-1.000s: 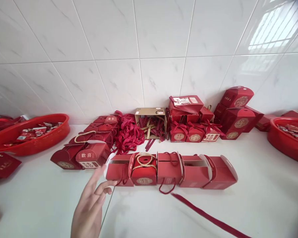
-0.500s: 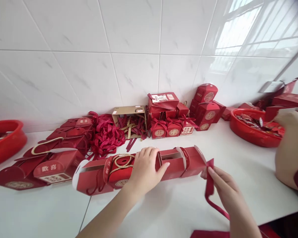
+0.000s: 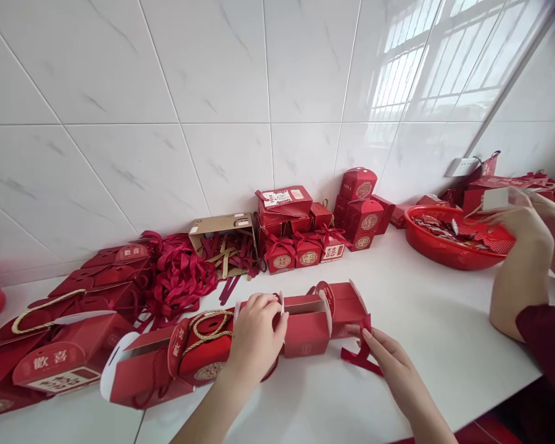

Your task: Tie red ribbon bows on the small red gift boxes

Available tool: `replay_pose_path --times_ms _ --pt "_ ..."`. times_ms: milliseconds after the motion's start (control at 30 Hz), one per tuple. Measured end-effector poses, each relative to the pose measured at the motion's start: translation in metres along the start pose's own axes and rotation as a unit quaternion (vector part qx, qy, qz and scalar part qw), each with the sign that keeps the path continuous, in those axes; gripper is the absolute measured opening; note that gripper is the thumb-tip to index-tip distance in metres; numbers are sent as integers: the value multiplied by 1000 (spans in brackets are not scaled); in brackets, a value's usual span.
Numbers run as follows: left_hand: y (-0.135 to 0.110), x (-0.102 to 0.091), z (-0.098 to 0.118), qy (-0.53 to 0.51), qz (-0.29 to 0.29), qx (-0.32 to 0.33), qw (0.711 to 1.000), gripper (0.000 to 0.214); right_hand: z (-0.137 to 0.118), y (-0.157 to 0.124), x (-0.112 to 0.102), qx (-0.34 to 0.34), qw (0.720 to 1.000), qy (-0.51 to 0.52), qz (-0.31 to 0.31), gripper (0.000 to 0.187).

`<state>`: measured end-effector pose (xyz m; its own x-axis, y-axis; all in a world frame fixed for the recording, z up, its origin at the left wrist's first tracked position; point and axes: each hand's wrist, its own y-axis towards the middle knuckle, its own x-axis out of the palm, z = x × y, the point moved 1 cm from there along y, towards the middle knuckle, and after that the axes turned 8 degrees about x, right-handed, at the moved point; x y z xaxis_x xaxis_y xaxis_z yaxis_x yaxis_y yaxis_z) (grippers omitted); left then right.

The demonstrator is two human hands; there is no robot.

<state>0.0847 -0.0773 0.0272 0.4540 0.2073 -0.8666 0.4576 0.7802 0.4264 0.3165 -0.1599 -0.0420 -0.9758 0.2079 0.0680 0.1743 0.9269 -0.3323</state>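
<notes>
A row of red paper gift boxes runs across the white table in front of me. My left hand (image 3: 256,336) curls over one in the middle, its fingers closed on the top edge; most of that box is hidden. To its right stand an open-topped red box (image 3: 306,330) and, behind that one, another red box (image 3: 349,301) set slightly askew. My right hand (image 3: 388,354) pinches a dark red ribbon (image 3: 364,354) between thumb and fingers, beside the right end of the row. Left of my left hand lies a box with a gold cord handle (image 3: 208,345).
Behind the row are a heap of red ribbons (image 3: 180,271), a cardboard carton (image 3: 195,233) of strips and stacked red boxes (image 3: 361,216). A red basket (image 3: 448,259) of small packets stands at right, where another person's arm (image 3: 520,271) reaches. More boxes (image 3: 74,364) sit at left.
My view has shifted, so most things appear further left. The ribbon's tail, earlier hanging toward the lower right, now folds leftward below my right fingers. My left hand stays on its box.
</notes>
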Motion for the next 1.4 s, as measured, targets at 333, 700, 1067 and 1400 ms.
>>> replay_pose_path --times_ms 333,700,1067,1400 --pt "-2 -17 2 -13 -82 8 997 19 -4 -13 2 -15 994 -39 -98 41" --pt "11 -3 -27 -78 -21 1 997 14 -2 -49 78 45 958 8 -283 45" --pt "10 -2 -34 -135 -10 20 991 15 -8 -37 85 29 975 19 -221 47" --pt "10 -6 -36 -159 -29 36 986 20 -14 -38 86 10 973 -27 -227 51"
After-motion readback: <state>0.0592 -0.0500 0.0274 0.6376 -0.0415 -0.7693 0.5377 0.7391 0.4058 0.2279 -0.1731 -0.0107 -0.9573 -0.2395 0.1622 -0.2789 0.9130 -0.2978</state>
